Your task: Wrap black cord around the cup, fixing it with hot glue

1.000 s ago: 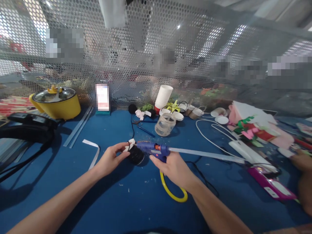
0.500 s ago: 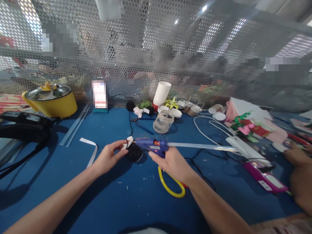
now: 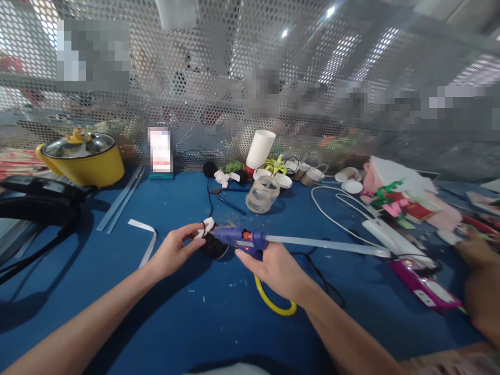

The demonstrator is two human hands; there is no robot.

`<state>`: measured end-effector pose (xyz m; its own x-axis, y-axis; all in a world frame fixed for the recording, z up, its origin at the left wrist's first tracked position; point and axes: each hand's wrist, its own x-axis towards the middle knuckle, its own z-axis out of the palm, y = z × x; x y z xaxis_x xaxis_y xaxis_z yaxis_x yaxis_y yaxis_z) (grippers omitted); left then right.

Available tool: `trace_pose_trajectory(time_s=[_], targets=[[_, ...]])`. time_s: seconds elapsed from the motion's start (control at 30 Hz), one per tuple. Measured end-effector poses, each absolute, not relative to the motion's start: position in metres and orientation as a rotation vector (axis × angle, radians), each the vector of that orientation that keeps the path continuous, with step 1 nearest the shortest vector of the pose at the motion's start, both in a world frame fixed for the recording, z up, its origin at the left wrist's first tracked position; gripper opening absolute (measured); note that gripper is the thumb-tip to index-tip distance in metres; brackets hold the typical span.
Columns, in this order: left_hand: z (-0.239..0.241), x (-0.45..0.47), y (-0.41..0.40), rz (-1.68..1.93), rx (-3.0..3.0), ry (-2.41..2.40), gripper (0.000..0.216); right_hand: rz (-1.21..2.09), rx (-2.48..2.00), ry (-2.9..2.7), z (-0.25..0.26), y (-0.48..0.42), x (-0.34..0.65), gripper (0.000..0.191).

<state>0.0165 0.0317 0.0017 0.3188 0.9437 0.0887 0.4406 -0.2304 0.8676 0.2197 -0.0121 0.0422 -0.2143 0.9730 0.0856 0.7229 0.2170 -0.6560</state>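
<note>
One glue gun (image 3: pixel 234 237) gripped in right hand (image 3: pixel 278 266); white piece (image 3: pixel 208 225) at left hand's (image 3: pixel 174 251) pinching fingertips

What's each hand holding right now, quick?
Left hand: closed, thumb and fingers pinching a small white piece.
Right hand: closed around the blue hot glue gun.

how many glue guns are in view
1: the blue glue gun, held in the right hand, pointing toward the left hand. Others could be hidden.
</note>
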Motion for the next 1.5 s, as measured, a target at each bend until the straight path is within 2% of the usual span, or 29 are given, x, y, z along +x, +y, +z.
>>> trace_pose_trajectory(time_s=[0.17,0.37,0.7,0.93,1.17,1.33,1.5], targets=[[0.000,0.015,0.032,0.814,1.825,1.239,0.041,0.695,-1.517,-2.010,0.041,-0.013,0.218,0.018],[-0.002,0.014,0.034,0.800,1.816,1.211,0.043,0.975,-1.558,-1.815,0.043,-0.005,0.225,0.019],[-0.002,0.013,0.033,0.799,1.834,1.171,0.042,0.972,-1.596,-1.807,0.041,0.003,0.228,0.031],[-0.002,0.014,0.034,0.796,1.799,1.195,0.043,1.042,-1.529,-1.806,0.043,-0.002,0.227,0.022],[-0.003,0.014,0.033,0.813,1.809,1.197,0.041,1.016,-1.553,-1.798,0.044,-0.003,0.227,0.021],[0.000,0.014,0.032,0.804,1.823,1.218,0.041,1.156,-1.491,-1.743,0.047,-0.004,0.228,0.021],[0.001,0.014,0.031,0.789,1.833,1.218,0.041,1.298,-1.302,-1.497,0.046,0.003,0.236,0.012]])
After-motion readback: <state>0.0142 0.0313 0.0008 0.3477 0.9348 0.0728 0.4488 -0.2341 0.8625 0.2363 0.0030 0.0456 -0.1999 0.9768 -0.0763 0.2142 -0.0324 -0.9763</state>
